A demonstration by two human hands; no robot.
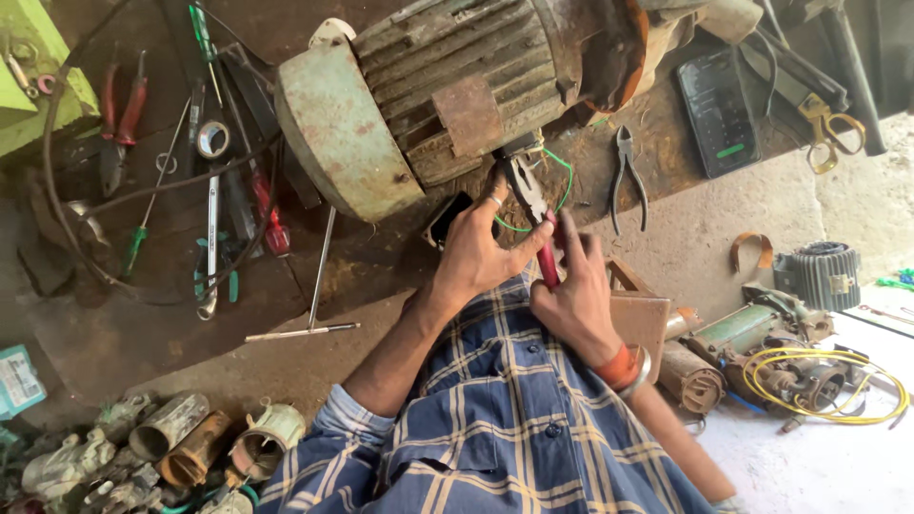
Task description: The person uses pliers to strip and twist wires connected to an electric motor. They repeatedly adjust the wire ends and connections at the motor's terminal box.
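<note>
A large rusty green electric motor (428, 95) lies on the dark work surface in front of me. Red-handled pliers (529, 195) have their jaws at the motor's terminal opening, where a thin green wire (564, 176) loops out. My left hand (476, 252), with a ring on one finger, is wrapped around the pliers near the joint, thumb across the handle. My right hand (576, 300) grips the red handles lower down; a red band sits at its wrist. My blue checked shirt fills the bottom of the view.
Black pliers (625, 181) and a phone (719, 109) lie right of the motor. Screwdrivers (271, 214), a tape roll (211, 139) and a T-handle wrench (314, 286) lie left. Yellow wire coil (824, 381) and small motor parts sit right; worn metal parts (171, 438) bottom left.
</note>
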